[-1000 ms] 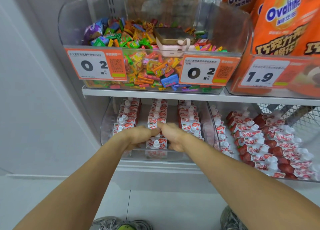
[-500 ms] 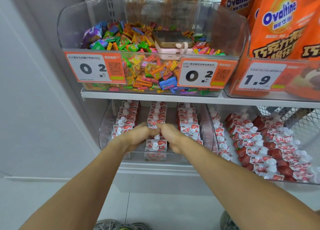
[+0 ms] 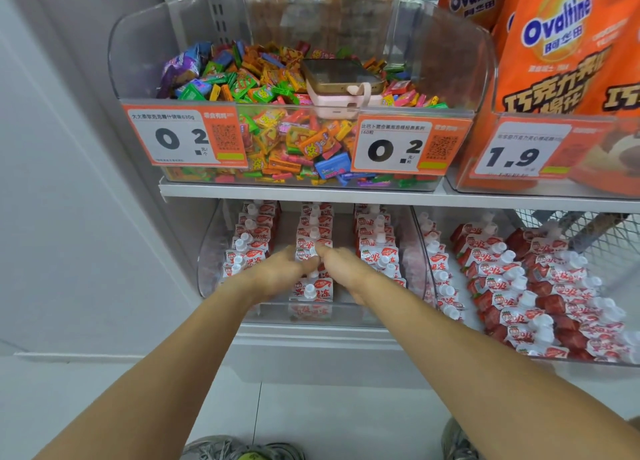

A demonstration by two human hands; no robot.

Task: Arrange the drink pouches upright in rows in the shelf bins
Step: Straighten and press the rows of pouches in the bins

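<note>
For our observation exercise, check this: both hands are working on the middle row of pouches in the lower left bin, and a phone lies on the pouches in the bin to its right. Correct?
Not quite. The head view shows the phone lying on the sweets in the upper bin, not on pouches. Both the left hand and right hand are indeed at the middle row of pouches in the lower left bin.

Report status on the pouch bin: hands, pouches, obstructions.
Left hand and right hand pinching one pouch in middle row. Left bin rows upright. Nothing blocking.

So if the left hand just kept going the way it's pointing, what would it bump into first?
Probably the middle-row pouch at the left hand's fingertips; they look to be already touching it, though depth is hard to judge.
</note>
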